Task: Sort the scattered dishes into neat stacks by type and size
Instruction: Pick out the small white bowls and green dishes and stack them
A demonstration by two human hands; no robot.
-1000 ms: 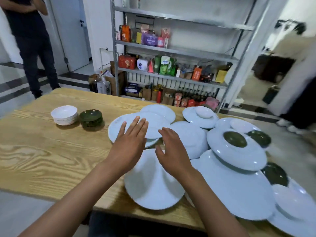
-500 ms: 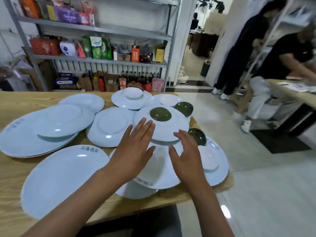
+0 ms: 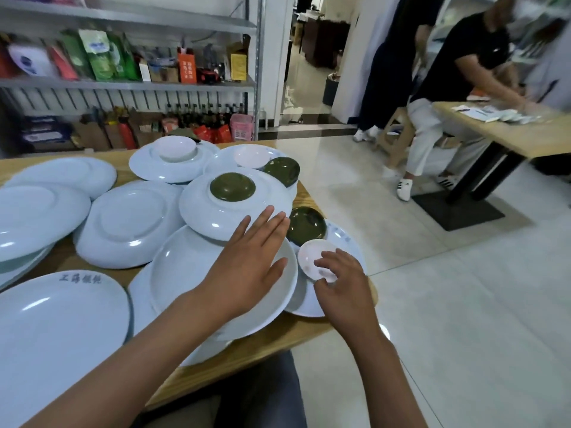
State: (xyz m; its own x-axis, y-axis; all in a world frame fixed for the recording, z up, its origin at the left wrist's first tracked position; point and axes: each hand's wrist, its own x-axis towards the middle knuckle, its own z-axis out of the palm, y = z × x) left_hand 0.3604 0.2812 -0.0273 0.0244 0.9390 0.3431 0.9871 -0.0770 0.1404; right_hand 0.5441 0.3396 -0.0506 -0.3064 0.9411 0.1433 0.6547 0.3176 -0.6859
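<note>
Several white plates of different sizes overlap on the wooden table (image 3: 247,350); some lie upside down. Small dark green dishes sit among them: one (image 3: 232,186) on an upturned plate, one (image 3: 282,169) farther back, one (image 3: 306,225) near the table's right edge. My right hand (image 3: 343,288) pinches the rim of a small white dish (image 3: 309,257), just in front of that last green dish. My left hand (image 3: 247,267) is open with fingers spread, over a large white plate (image 3: 185,273). Another small white dish (image 3: 250,156) and an upturned white bowl (image 3: 174,148) sit at the back.
A metal shelf (image 3: 129,84) full of packages and bottles stands behind the table. To the right is tiled floor (image 3: 432,304), then a second table (image 3: 509,134) with a seated person (image 3: 438,88) and another person standing beside it.
The view has swung right along the table. My right hand moved to the right edge and took hold of the small white dish. My left hand followed, still open.
</note>
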